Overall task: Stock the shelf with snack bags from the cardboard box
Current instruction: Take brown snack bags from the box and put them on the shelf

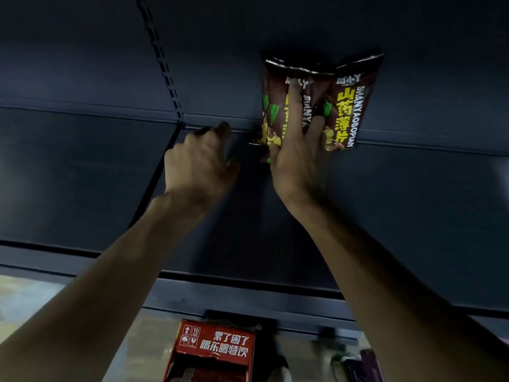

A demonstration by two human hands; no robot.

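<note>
Dark shelf point(110, 117) | brown snack bags point(345, 111), yellow txt | R hand point(297, 158) pressing

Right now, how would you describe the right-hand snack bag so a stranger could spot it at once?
Find the dark shelf, then the two brown snack bags standing side by side on it. It is the right bag: its yellow characters and white SHANYAOBOPIAN lettering show in full, whereas the right hand lies flat over the left bag.
</note>
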